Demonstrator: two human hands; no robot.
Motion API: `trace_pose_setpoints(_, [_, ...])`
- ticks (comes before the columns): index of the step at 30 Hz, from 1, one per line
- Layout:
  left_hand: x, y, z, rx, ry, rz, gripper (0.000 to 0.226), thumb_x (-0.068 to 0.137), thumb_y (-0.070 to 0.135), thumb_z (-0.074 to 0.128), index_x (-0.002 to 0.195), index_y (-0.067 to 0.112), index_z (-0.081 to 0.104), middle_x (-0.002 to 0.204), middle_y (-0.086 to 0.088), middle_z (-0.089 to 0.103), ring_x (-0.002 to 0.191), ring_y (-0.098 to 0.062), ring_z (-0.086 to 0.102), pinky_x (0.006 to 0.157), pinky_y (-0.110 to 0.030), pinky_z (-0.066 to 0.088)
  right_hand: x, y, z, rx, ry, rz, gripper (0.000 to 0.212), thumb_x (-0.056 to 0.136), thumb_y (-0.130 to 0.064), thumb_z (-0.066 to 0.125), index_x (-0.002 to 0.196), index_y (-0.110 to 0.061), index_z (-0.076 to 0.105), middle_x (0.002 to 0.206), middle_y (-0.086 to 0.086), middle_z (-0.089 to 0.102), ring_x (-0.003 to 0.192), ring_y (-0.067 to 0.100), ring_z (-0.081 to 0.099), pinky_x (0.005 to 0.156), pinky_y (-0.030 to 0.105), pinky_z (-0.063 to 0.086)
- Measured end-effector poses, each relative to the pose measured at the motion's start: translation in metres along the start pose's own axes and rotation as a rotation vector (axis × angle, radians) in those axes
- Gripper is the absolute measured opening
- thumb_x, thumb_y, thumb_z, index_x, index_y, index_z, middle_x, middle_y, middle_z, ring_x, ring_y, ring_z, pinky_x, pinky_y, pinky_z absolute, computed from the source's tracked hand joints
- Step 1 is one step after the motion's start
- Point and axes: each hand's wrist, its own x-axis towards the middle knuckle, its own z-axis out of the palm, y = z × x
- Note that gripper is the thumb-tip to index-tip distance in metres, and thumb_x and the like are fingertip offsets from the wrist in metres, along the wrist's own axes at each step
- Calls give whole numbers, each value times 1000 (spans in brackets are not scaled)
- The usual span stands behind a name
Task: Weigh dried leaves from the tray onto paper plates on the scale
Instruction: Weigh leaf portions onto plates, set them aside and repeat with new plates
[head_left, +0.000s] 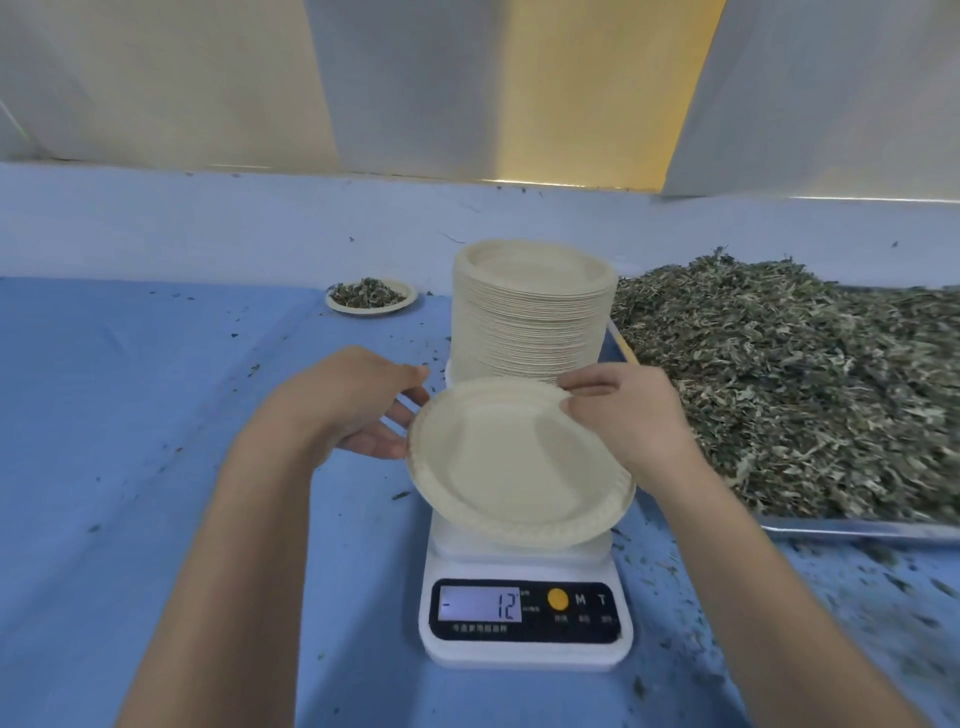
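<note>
Nearest, the scale (524, 613) stood on the blue cloth (156, 467), its display reading minus 12, which suggested that no weight rested on the platform. Just above it an empty plate (514, 462) hung tilted between both hands. The right hand (623, 415) pinched its far right rim between thumb and fingers, while the left hand (358, 410) lay fairly straight-fingered against its left rim, steadying rather than clasping. The step looked like setting a fresh plate on the scale. Next it would need to be laid flat and centred, then released, before any leaves (779, 374) came from the heaped tray (852, 527) on the right. Behind the scale rose the stack (530, 312), and a filled plate (371, 297) sat far left.
</note>
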Motion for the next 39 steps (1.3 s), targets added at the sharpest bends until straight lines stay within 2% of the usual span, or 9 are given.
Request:
trace_pose_setpoints(6, [13,-7,14,109,-29,-63,34,96,36,48,98,8,67,88,-9,72,50,-17,64,46,-18,54,6,19,7,-58,3,49,19,81,-6,68,92,-20,72,79,-13,65,84,7,64,83,29,53])
trace_pose_setpoints(16, [20,-12,17,209,-46,-126,36,97,39,46,102,9,65,88,-9,71,51,-17,66,42,-18,51,8,27,13,-92,-32,45,22,81,-6,68,98,-19,73,81,-12,64,87,11,63,81,30,53])
trace_pose_setpoints(20, [24,-14,18,228,-22,-140,36,96,38,48,106,6,60,92,-9,69,63,-19,67,58,-25,56,8,29,13,-88,-43,60,19,81,-9,68,97,-20,73,90,-4,68,91,12,64,85,30,52])
trace_pose_setpoints(24, [27,-12,21,329,244,102,20,93,26,48,87,10,58,80,-10,59,68,-23,53,66,-30,44,12,27,2,-35,64,24,14,84,-15,66,90,-24,74,79,-17,65,81,0,62,74,21,49])
trace_pose_setpoints(27, [17,2,36,272,373,378,23,90,23,46,79,9,61,77,-9,62,67,-21,51,61,-30,40,17,28,-16,-120,217,-3,16,86,-15,61,93,-24,74,88,-8,70,67,1,57,59,19,41])
trace_pose_setpoints(30, [4,19,65,16,198,491,21,89,21,50,81,14,69,84,1,71,86,-17,65,81,-37,52,20,36,-32,-370,330,-7,27,86,-10,56,107,-19,71,105,2,70,83,20,61,64,27,43])
trace_pose_setpoints(32, [-1,28,84,-50,98,504,21,88,20,51,79,15,69,83,2,71,87,-17,66,84,-41,52,23,44,-42,-626,356,-50,33,86,-7,55,116,-18,66,116,5,65,100,26,56,69,32,44])
trace_pose_setpoints(36, [-1,40,114,-58,24,536,23,88,16,50,81,8,70,82,-2,72,86,-20,66,84,-41,52,33,56,-55,-1035,224,-51,43,92,-16,53,134,-22,51,143,5,43,136,28,29,104,44,33])
trace_pose_setpoints(39, [2,46,130,-133,-12,478,24,89,15,49,78,13,70,81,2,71,82,-15,67,76,-31,53,41,57,-61,-1078,65,51,42,96,-17,46,137,-26,46,145,8,37,135,33,28,104,49,31])
